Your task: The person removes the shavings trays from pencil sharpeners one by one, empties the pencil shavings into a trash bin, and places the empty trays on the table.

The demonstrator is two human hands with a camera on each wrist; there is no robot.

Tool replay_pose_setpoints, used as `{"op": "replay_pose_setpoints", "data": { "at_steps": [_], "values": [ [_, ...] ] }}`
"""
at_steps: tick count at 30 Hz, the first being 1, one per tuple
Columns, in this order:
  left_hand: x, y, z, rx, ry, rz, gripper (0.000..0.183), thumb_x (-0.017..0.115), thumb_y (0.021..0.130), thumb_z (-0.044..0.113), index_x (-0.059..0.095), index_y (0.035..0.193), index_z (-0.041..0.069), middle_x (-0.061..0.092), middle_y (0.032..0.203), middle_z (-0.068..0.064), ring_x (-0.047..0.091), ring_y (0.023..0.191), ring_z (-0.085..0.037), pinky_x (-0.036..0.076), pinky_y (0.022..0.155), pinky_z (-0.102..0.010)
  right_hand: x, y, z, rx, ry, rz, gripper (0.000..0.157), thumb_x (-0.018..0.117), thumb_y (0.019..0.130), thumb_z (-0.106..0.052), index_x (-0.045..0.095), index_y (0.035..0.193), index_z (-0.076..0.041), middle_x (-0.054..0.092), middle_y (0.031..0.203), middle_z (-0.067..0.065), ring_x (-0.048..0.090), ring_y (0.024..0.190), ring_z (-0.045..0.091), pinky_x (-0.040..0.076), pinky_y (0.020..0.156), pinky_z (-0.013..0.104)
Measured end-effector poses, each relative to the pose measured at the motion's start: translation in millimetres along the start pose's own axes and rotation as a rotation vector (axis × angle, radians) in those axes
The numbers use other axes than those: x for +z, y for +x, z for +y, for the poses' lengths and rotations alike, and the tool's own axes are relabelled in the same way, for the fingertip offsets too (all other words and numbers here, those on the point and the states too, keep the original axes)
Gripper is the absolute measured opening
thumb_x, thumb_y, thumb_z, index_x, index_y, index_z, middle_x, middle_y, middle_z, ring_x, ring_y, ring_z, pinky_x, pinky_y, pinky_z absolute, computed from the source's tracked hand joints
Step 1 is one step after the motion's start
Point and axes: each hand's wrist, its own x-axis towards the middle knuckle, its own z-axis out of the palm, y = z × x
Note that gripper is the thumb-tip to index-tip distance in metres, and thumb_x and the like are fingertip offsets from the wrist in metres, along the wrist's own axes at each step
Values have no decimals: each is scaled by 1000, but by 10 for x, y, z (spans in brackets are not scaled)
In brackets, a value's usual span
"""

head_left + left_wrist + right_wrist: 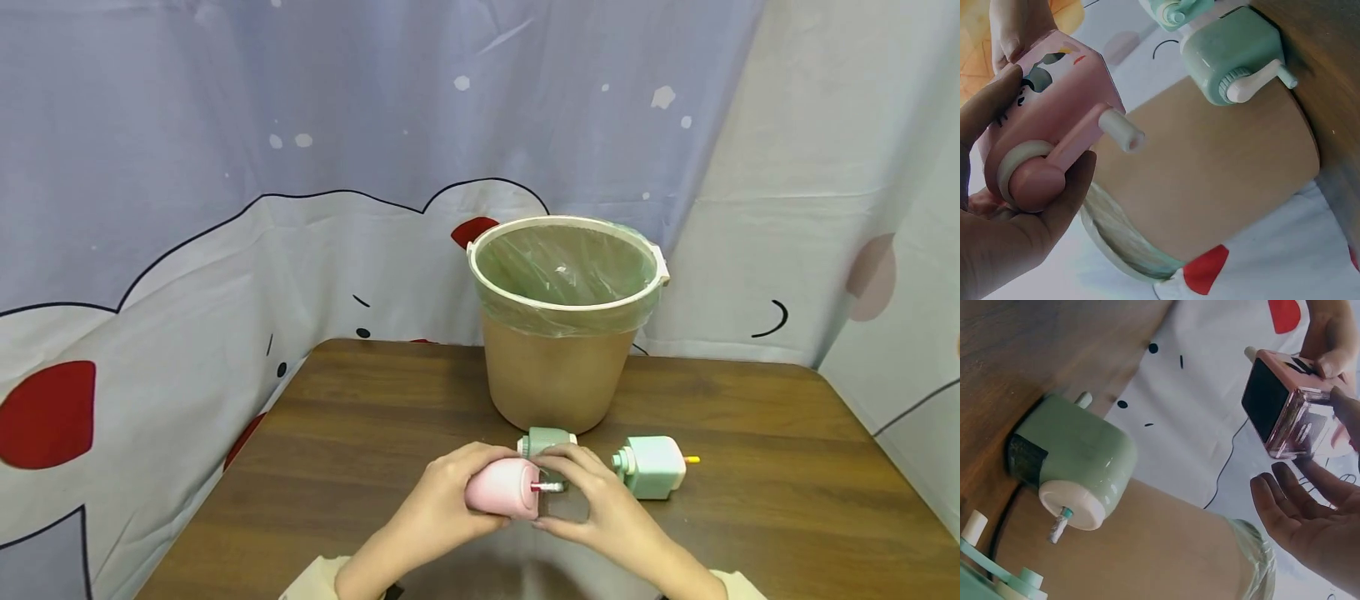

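My left hand (457, 492) grips a pink crank-handled pencil sharpener (501, 488) above the table, thumb and fingers around its body. A short red-and-silver pencil end (551, 487) sticks out of its front. The sharpener's pink crank (1075, 140) with a white knob shows in the left wrist view. My right hand (600, 504) holds the front end, its thumb and a finger at opposite edges beside a clear drawer (1304, 425). Behind the hands, a green sharpener (1085, 456) has a pencil stub in its front; in the head view the hands partly cover it.
A second, paler green sharpener (654, 467) stands right of the hands, with a yellow-orange pencil end (692, 459) sticking out. Behind stands a tan bucket (558, 375) lined with a thin green bag. A patterned curtain (360, 108) hangs behind the wooden table (360, 417).
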Motion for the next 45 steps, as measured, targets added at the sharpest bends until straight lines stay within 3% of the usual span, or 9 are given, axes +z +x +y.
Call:
{"op": "replay_pose_setpoints", "data": {
  "at_steps": [3, 8, 11, 14, 20, 23, 29, 38, 45],
  "values": [
    [12, -4, 15, 18, 11, 5, 58, 85, 60, 6, 62, 114, 11, 66, 109, 2, 63, 94, -12, 51, 81, -28, -3, -2, -22, -50, -58, 34, 62, 86, 61, -26, 61, 115, -11, 59, 114, -4, 56, 105, 14, 44, 93, 21],
    [28, 16, -16, 137, 47, -10, 58, 86, 62, 10, 62, 114, 10, 67, 109, 0, 64, 96, -13, 52, 83, -29, -7, -1, -24, -140, -103, 72, 60, 87, 58, -22, 61, 111, -9, 61, 110, -1, 57, 101, 16, 33, 100, 11],
    [32, 35, -35, 190, 70, -5, 58, 86, 61, 11, 63, 114, 9, 68, 109, -1, 64, 98, -14, 52, 85, -29, -4, 0, -8, -175, -111, 86, 58, 86, 60, -21, 61, 111, -7, 61, 110, 1, 56, 101, 17, 32, 100, 11],
    [50, 32, -39, 173, 75, 19, 58, 86, 60, 8, 63, 113, 9, 68, 108, -1, 64, 96, -13, 53, 83, -29, 12, 5, 15, -167, -107, 97, 58, 85, 61, -21, 61, 111, -7, 62, 110, 1, 57, 101, 17, 32, 101, 11],
    [92, -4, -48, 78, 69, 49, 57, 86, 59, 7, 62, 111, 11, 67, 105, 1, 63, 90, -11, 52, 79, -28, 66, 12, 51, -124, -90, 107, 60, 87, 57, -19, 61, 110, -6, 64, 107, -1, 58, 100, 15, 32, 100, 9],
    [73, -9, -81, 107, 71, 26, 57, 86, 60, 9, 62, 111, 11, 67, 105, 1, 64, 91, -11, 52, 80, -28, 87, 2, 52, -128, -98, 100, 60, 87, 56, -19, 62, 109, -7, 64, 106, -2, 58, 100, 14, 35, 100, 13],
    [14, -3, -143, 185, 99, -113, 59, 86, 63, 15, 60, 116, 11, 66, 109, 1, 63, 95, -9, 52, 83, -26, 118, -39, 30, -167, -140, 63, 59, 88, 54, -24, 62, 104, -8, 61, 103, -4, 55, 96, 12, 40, 91, 14],
    [70, -38, -133, 133, 126, -63, 60, 86, 62, 26, 60, 114, 12, 67, 106, 3, 63, 90, -7, 51, 78, -27, 111, -45, 17, -99, -159, 64, 58, 89, 53, -24, 64, 102, -10, 64, 99, -7, 57, 93, 10, 46, 83, 20],
    [12, 10, -142, 227, 190, -139, 59, 83, 67, 23, 58, 119, 11, 65, 108, 3, 62, 93, -7, 51, 81, -23, 91, -59, 84, -95, -61, 44, 57, 88, 56, -26, 64, 105, -10, 65, 102, -6, 57, 96, 11, 39, 89, 11]
  ]
}}
